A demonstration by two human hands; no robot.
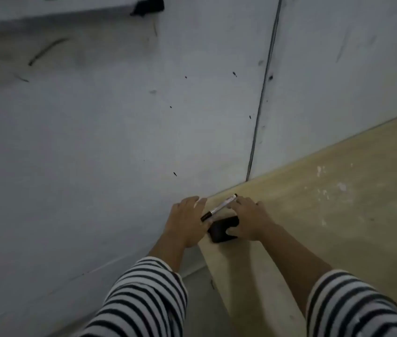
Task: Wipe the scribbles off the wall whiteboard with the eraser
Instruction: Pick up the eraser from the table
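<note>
**A:** Your eraser (220, 228) is sitting in the lower middle of the frame. It is lying at the left edge of the table (338, 190), near the wall.

**B:** Yes, and your right hand (249, 220) is lying on it. Your thumb is curling round its near edge. Your fingers (241, 203) are reaching over its top, close together, with the tips by the marker (220, 206).

**A:** Your left hand (187, 224) is resting just left of the eraser, with its fingers straight and close together. The marker's dark end is touching that hand, but I cannot tell if you are holding it.

**B:** The eraser is looking small, dark and blocky. I am guessing it is light, with a stiff back and a soft wiping face. It is likely not breaking if it falls.

**A:** So you should be taking it by its two long sides, thumb on one and fingers on the other. The soft face should be pointing away from your palm.

**B:** It may be slipping if you are only pinching a corner. You should also be pushing it flat, or it may be skipping over the marks.

**A:** The scribbles (46, 51) are waiting in the upper left of the frame, on what I am taking to be the whiteboard (119, 122). They are well apart from the eraser.
</note>
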